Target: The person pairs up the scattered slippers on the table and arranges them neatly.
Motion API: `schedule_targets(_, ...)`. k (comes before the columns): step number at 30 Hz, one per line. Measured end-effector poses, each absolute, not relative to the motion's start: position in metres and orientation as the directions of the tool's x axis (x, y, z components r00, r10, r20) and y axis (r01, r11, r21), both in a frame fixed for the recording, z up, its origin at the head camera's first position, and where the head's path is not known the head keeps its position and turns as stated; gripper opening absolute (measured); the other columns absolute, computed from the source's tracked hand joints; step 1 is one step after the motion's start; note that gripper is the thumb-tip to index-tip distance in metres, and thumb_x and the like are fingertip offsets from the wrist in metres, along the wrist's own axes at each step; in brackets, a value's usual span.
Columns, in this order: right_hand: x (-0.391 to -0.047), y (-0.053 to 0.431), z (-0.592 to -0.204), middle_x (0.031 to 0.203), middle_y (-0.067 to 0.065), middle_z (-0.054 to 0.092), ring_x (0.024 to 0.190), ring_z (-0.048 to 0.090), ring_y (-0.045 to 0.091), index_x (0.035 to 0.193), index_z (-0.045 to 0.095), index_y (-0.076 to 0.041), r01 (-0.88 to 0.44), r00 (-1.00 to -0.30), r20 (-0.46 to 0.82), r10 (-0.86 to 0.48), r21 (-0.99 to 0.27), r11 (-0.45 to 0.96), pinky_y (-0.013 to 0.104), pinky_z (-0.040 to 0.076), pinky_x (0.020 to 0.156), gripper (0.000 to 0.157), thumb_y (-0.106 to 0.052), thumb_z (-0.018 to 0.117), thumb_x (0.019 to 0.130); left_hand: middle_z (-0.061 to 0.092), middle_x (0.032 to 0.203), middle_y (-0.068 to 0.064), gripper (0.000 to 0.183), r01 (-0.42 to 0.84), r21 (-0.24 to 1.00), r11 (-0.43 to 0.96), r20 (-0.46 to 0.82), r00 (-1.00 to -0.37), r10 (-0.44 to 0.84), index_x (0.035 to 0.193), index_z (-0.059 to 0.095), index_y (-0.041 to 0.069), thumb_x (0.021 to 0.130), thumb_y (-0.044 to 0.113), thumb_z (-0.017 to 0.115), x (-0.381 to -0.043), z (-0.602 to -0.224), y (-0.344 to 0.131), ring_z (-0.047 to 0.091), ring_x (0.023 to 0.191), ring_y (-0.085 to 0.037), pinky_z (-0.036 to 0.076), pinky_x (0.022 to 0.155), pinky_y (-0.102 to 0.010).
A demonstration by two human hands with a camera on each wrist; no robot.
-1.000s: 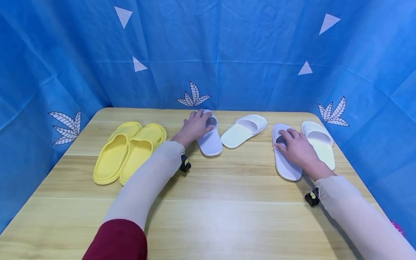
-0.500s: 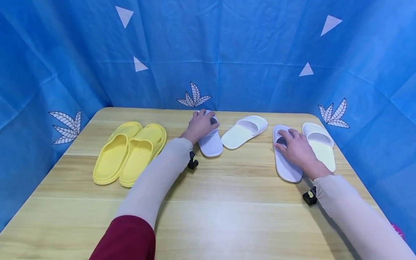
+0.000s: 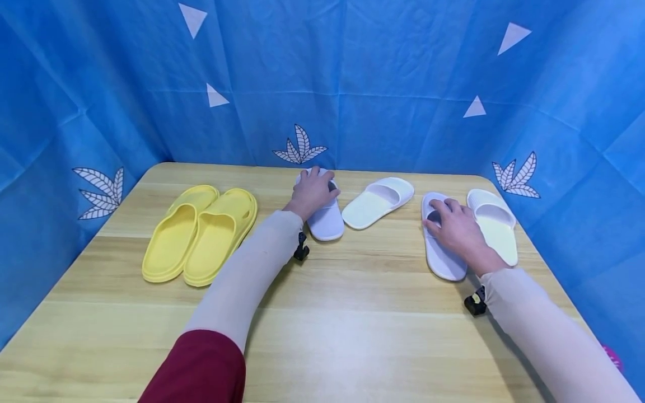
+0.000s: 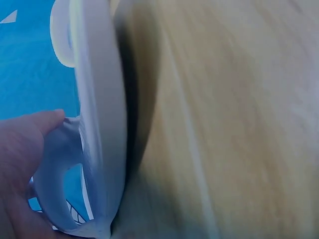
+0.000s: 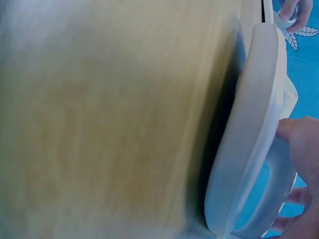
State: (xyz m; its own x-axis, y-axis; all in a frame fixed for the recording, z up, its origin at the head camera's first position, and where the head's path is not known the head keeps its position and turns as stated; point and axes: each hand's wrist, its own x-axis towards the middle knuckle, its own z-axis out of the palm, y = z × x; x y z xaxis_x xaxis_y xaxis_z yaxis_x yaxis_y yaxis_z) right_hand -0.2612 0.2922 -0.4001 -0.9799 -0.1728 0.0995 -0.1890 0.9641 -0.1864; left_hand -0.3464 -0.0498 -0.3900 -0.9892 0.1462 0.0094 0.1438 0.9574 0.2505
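Note:
My left hand (image 3: 312, 193) grips the strap of a pale lavender-white slipper (image 3: 327, 224) near the table's back edge. In the left wrist view, its thumb touches the strap edge (image 4: 72, 124) and fingers lie past the strap. To the right, my right hand (image 3: 457, 228) holds the strap of a matching slipper (image 3: 445, 262). The right wrist view shows the thumb on one edge of that strap (image 5: 281, 172) and fingers on its other side. Both slippers lie sole down, with parts of their straps hidden under the hands.
Beside the left-held slipper lies a white slipper (image 3: 374, 206), angled. Another white slipper (image 3: 496, 230) lies right of my right hand. Two yellow slippers (image 3: 168, 242) sit side by side on the wooden table's (image 3: 312, 313) left. A blue curtain (image 3: 383, 67) surrounds the table.
My left hand has moved slightly right, further over the strap of its slipper. My right hand has stayed nearly in place. The slippers have not visibly moved on the table.

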Motion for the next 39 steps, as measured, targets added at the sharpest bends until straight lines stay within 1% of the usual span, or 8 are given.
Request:
schedule_targets(7, -0.260, 0.294, -0.400, 0.144, 0.035, 0.029, 0.125, 0.028, 0.063, 0.146, 0.038, -0.009, -0.190, -0.981, 0.086, -0.175, -0.204, 0.960, 0.074, 0.031, 0.096, 0.062, -0.037, 0.060, 0.096, 0.028, 0.152, -0.014, 0.065, 0.153, 0.224, 0.963, -0.006, -0.987, 0.158, 0.149, 0.039, 0.030, 0.092, 0.056, 0.058, -0.349, -0.393, -0.048, 0.027, 0.135, -0.043, 0.045, 0.094, -0.063)
schedule_targets(12, -0.260, 0.295, -0.400, 0.143, 0.034, 0.030, 0.124, 0.030, 0.063, 0.145, 0.037, -0.010, -0.209, -0.976, 0.110, -0.190, -0.198, 0.958, 0.074, 0.033, 0.095, 0.063, -0.038, 0.062, 0.094, 0.027, 0.152, -0.013, 0.068, 0.157, 0.195, 0.968, -0.005, -0.987, 0.161, 0.150, 0.037, 0.032, 0.091, 0.056, 0.059, -0.352, -0.394, -0.047, 0.027, 0.135, -0.044, 0.046, 0.091, -0.063)
schedule_targets(18, -0.260, 0.295, -0.403, 0.143, 0.036, 0.030, 0.125, 0.032, 0.061, 0.144, 0.038, -0.009, -0.217, -0.973, 0.126, -0.195, -0.205, 0.954, 0.073, 0.034, 0.095, 0.062, -0.035, 0.063, 0.093, 0.022, 0.156, -0.015, 0.069, 0.182, 0.134, 0.974, -0.033, -0.982, 0.188, 0.152, 0.032, 0.030, 0.093, 0.056, 0.055, -0.350, -0.396, -0.049, 0.023, 0.138, -0.046, 0.036, 0.096, -0.073)
schedule_targets(20, -0.260, 0.294, -0.404, 0.143, 0.036, 0.030, 0.125, 0.032, 0.060, 0.144, 0.039, -0.009, -0.212, -0.974, 0.124, -0.190, -0.207, 0.955, 0.072, 0.034, 0.095, 0.062, -0.034, 0.063, 0.093, 0.023, 0.156, -0.016, 0.068, 0.196, 0.121, 0.973, -0.034, -0.979, 0.201, 0.152, 0.032, 0.028, 0.093, 0.055, 0.053, -0.349, -0.396, -0.049, 0.024, 0.137, -0.047, 0.035, 0.095, -0.074)
schedule_targets(25, -0.258, 0.290, -0.403, 0.143, 0.037, 0.030, 0.125, 0.032, 0.061, 0.143, 0.040, -0.008, -0.215, -0.973, 0.127, -0.192, -0.208, 0.954, 0.072, 0.032, 0.097, 0.061, -0.033, 0.063, 0.093, 0.025, 0.155, -0.015, 0.067, 0.203, 0.102, 0.974, -0.039, -0.977, 0.207, 0.153, 0.031, 0.027, 0.094, 0.053, 0.051, -0.346, -0.398, -0.052, 0.025, 0.137, -0.045, 0.041, 0.094, -0.068)
schedule_targets(33, -0.256, 0.287, -0.398, 0.142, 0.038, 0.031, 0.124, 0.031, 0.063, 0.142, 0.042, -0.007, -0.225, -0.970, 0.140, -0.201, -0.183, 0.957, 0.072, 0.032, 0.098, 0.059, -0.032, 0.062, 0.093, 0.027, 0.154, -0.018, 0.066, 0.245, 0.128, 0.961, -0.025, -0.968, 0.250, 0.152, 0.035, 0.024, 0.093, 0.048, 0.055, -0.342, -0.394, -0.057, 0.025, 0.136, -0.046, 0.041, 0.093, -0.069)
schedule_targets(36, -0.257, 0.288, -0.395, 0.141, 0.037, 0.032, 0.123, 0.033, 0.062, 0.142, 0.042, -0.006, -0.203, -0.976, 0.121, -0.181, -0.207, 0.957, 0.072, 0.032, 0.098, 0.059, -0.035, 0.062, 0.094, 0.028, 0.153, -0.018, 0.066, 0.257, 0.148, 0.955, -0.018, -0.965, 0.263, 0.150, 0.037, 0.024, 0.092, 0.048, 0.057, -0.341, -0.394, -0.059, 0.026, 0.136, -0.046, 0.041, 0.094, -0.067)
schedule_targets(39, -0.261, 0.288, -0.392, 0.141, 0.037, 0.031, 0.122, 0.033, 0.062, 0.143, 0.042, -0.007, -0.158, -0.986, 0.085, -0.141, -0.243, 0.957, 0.070, 0.032, 0.098, 0.062, -0.042, 0.060, 0.095, 0.027, 0.154, -0.017, 0.063, 0.268, 0.173, 0.948, -0.009, -0.962, 0.274, 0.148, 0.041, 0.025, 0.093, 0.051, 0.058, -0.339, -0.392, -0.060, 0.026, 0.137, -0.046, 0.042, 0.095, -0.065)
